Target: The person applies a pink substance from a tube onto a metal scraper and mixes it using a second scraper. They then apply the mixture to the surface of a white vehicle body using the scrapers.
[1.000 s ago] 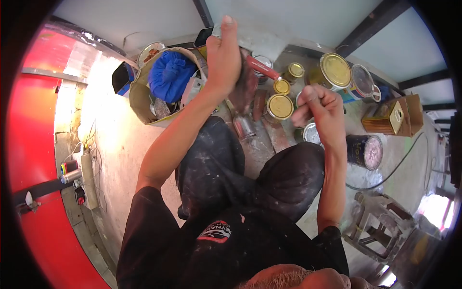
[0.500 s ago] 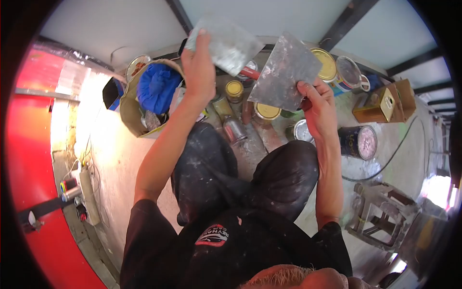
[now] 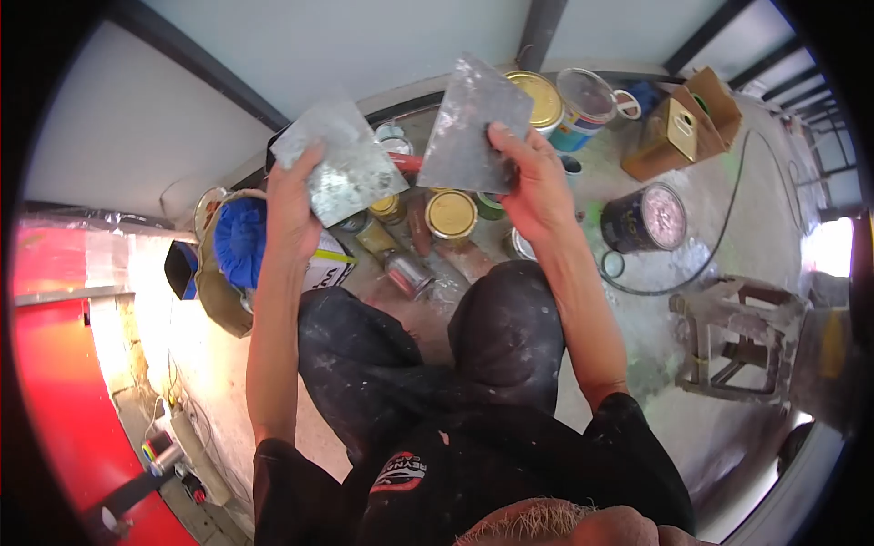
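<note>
Fingers of the left hand (image 3: 293,196) pinch the lower edge of a thin grey plate (image 3: 350,168), thumb pressed to its near face, in the head-camera view. The right hand (image 3: 539,182) grips a second, darker grey plate (image 3: 473,127) the same way, thumb flat on the surface; how the fingers behind both plates lie cannot be told. The two plates are raised side by side, tilted, with a narrow gap between them, above a cluster of cans on the workshop floor. A gold-lidded can (image 3: 451,215) stands just below the gap, and a red object (image 3: 405,162), partly covered, shows between the plates. Near the left forearm, a blue bundle (image 3: 239,241) sits in an open bag (image 3: 223,300). To the right are a dark paint can (image 3: 628,223), a rectangular gold tin (image 3: 665,144) beside a cardboard box (image 3: 721,105), and a grimy stool (image 3: 742,341).
</note>
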Action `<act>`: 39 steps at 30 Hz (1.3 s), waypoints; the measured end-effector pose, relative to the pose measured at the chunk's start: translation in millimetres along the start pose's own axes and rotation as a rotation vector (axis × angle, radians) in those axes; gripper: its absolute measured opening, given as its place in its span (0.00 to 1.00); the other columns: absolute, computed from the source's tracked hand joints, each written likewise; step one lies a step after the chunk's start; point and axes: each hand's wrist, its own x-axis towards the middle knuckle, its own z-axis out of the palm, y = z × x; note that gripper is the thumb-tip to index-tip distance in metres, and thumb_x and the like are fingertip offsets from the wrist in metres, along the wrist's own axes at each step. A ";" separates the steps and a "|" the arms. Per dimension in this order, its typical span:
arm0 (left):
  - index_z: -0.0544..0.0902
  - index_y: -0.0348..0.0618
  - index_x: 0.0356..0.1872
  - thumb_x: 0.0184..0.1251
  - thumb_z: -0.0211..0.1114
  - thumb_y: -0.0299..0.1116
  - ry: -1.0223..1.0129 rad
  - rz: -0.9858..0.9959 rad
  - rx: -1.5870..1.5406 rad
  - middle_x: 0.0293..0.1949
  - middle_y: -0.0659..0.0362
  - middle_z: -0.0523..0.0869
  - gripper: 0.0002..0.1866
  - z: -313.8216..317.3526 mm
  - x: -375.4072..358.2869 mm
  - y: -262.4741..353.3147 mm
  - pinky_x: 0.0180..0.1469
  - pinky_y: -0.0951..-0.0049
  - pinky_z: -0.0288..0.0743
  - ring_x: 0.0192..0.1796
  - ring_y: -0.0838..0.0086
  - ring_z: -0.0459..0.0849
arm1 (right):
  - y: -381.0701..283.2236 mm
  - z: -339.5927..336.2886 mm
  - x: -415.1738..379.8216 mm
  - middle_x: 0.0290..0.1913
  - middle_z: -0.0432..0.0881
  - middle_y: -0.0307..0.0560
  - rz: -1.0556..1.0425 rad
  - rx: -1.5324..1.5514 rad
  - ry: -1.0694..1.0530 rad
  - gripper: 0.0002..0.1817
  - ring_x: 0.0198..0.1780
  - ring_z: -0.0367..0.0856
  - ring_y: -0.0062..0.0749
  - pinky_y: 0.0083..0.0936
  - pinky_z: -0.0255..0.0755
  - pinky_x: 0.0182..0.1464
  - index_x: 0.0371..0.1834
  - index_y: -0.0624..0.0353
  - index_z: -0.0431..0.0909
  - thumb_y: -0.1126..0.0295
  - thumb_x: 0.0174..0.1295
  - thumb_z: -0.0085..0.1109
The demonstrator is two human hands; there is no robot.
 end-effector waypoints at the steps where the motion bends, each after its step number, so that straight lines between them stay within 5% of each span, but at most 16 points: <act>1: 0.78 0.36 0.60 0.72 0.64 0.30 -0.005 0.015 0.015 0.52 0.58 0.86 0.18 5.0 -2.1 1.0 0.56 0.68 0.81 0.51 0.72 0.87 | -0.3 0.3 0.5 0.47 0.85 0.37 0.010 0.010 0.004 0.15 0.47 0.85 0.23 0.28 0.80 0.51 0.55 0.57 0.77 0.66 0.69 0.63; 12: 0.83 0.39 0.55 0.72 0.64 0.32 -0.098 0.090 0.146 0.48 0.62 0.87 0.14 13.2 -7.3 -1.0 0.52 0.72 0.78 0.48 0.78 0.85 | -0.1 -5.1 2.1 0.49 0.86 0.39 0.026 0.055 -0.048 0.18 0.49 0.86 0.25 0.28 0.81 0.49 0.60 0.59 0.76 0.66 0.70 0.62; 18: 0.84 0.40 0.52 0.71 0.64 0.32 -0.093 0.082 0.133 0.47 0.62 0.87 0.13 14.6 -11.4 4.1 0.51 0.72 0.78 0.48 0.79 0.84 | -4.0 -2.1 1.7 0.53 0.83 0.39 -0.038 0.098 -0.029 0.36 0.39 0.85 0.23 0.22 0.73 0.22 0.79 0.52 0.59 0.72 0.68 0.60; 21: 0.84 0.39 0.52 0.71 0.64 0.33 -0.081 0.086 0.121 0.45 0.62 0.88 0.13 13.6 -10.4 2.1 0.51 0.72 0.78 0.47 0.79 0.84 | -5.1 1.3 -3.2 0.56 0.83 0.44 -0.054 0.058 0.060 0.33 0.36 0.83 0.17 0.12 0.74 0.25 0.77 0.54 0.63 0.68 0.69 0.60; 24: 0.84 0.39 0.51 0.71 0.64 0.33 -0.100 0.119 0.148 0.44 0.63 0.88 0.13 13.1 -9.8 2.2 0.50 0.72 0.78 0.45 0.79 0.85 | -7.0 -11.9 2.1 0.57 0.82 0.42 0.029 0.228 -0.079 0.35 0.38 0.83 0.22 0.20 0.76 0.25 0.79 0.48 0.61 0.66 0.69 0.59; 25: 0.84 0.39 0.51 0.71 0.64 0.33 -0.093 0.120 0.145 0.44 0.62 0.88 0.12 13.6 -9.8 2.1 0.50 0.72 0.79 0.45 0.79 0.85 | -7.9 -16.2 4.7 0.64 0.80 0.49 0.027 0.194 -0.114 0.36 0.45 0.86 0.30 0.22 0.79 0.28 0.78 0.54 0.62 0.57 0.69 0.61; 27: 0.84 0.38 0.51 0.71 0.64 0.33 -0.083 0.117 0.140 0.43 0.62 0.88 0.12 13.7 -9.5 2.0 0.49 0.72 0.79 0.44 0.79 0.85 | -15.5 -14.1 -1.7 0.74 0.70 0.57 0.062 0.505 -0.429 0.42 0.65 0.79 0.46 0.38 0.84 0.50 0.77 0.62 0.61 0.49 0.66 0.64; 30: 0.84 0.39 0.51 0.71 0.64 0.32 -0.103 0.122 0.133 0.43 0.62 0.88 0.12 9.8 -7.1 0.3 0.49 0.73 0.79 0.44 0.79 0.85 | -15.4 15.8 -12.5 0.80 0.57 0.60 -0.053 0.647 -0.432 0.47 0.79 0.57 0.57 0.56 0.67 0.71 0.76 0.66 0.59 0.43 0.64 0.64; 31: 0.84 0.39 0.52 0.71 0.64 0.32 -0.096 0.116 0.136 0.45 0.62 0.88 0.12 8.6 -6.6 -0.2 0.51 0.72 0.79 0.46 0.78 0.85 | -15.5 12.9 -9.9 0.81 0.51 0.62 -0.069 0.668 -0.540 0.46 0.83 0.46 0.57 0.63 0.48 0.78 0.76 0.65 0.59 0.44 0.65 0.64; 39: 0.83 0.39 0.52 0.71 0.64 0.31 -0.105 0.112 0.163 0.46 0.61 0.88 0.12 4.5 -5.1 1.0 0.52 0.71 0.80 0.48 0.77 0.86 | -2.8 8.7 -6.1 0.79 0.57 0.64 0.141 0.041 -0.464 0.43 0.79 0.57 0.58 0.54 0.71 0.69 0.78 0.63 0.55 0.39 0.74 0.43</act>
